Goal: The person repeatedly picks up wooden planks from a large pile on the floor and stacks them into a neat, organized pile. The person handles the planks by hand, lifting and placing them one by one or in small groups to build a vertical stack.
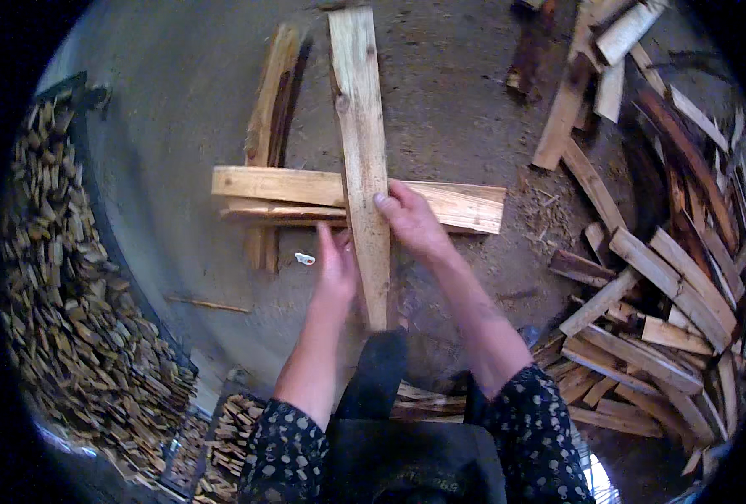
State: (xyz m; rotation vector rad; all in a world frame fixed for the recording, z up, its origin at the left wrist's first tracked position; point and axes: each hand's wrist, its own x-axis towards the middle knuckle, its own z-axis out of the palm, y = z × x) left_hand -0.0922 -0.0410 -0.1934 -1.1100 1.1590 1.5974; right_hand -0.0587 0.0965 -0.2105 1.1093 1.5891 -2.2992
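A long pale split plank (361,143) points away from me, its near end close to my knee. My right hand (412,220) grips its right edge, thumb on the top face and fingers around the side. At the plank's left edge is my left hand (337,259), slightly blurred, its fingers stretched out along the side; whether it touches the wood is unclear. Beneath the plank, split wood pieces (280,183) lie crosswise, running left to right. These rest across more pieces (270,105) laid lengthwise on the left.
A loose heap of split wood (667,277) covers the right side. A dense mass of short wood pieces (87,319) fills the left. On the floor lie a thin stick (209,304), a small white scrap (305,259) and splinters (541,206).
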